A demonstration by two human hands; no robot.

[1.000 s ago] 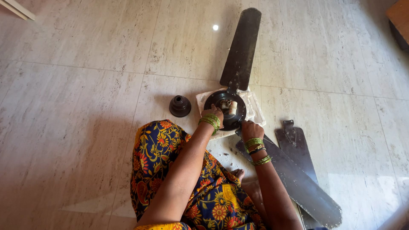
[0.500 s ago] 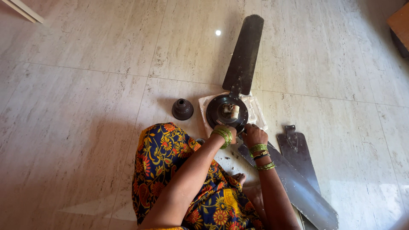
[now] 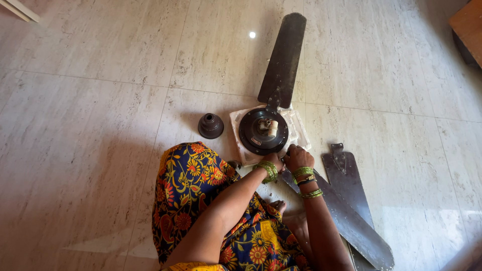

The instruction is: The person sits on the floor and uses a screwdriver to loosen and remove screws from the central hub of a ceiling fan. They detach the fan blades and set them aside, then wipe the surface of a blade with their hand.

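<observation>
A dark round ceiling fan motor (image 3: 263,131) lies on a white pad (image 3: 297,131) on the floor, with one dark blade (image 3: 282,61) fixed to it and pointing away from me. My left hand (image 3: 273,160) and my right hand (image 3: 297,156) meet at the motor's near rim. There the bracket end of a second dark blade (image 3: 346,221) comes up to the motor. My right hand is curled closed around that end. The fingers of my left hand are tucked against the rim and mostly hidden. Green bangles sit on both wrists.
A small dark bell-shaped fan cover (image 3: 210,125) stands on the tile floor left of the motor. A third loose blade (image 3: 344,174) lies right of my right arm. My knee in flowered cloth (image 3: 188,185) is below the cover. A wooden piece (image 3: 468,22) is at the top right corner.
My left hand came off the top of the motor and drew back to its near rim. My right hand moved up along the second blade to join it.
</observation>
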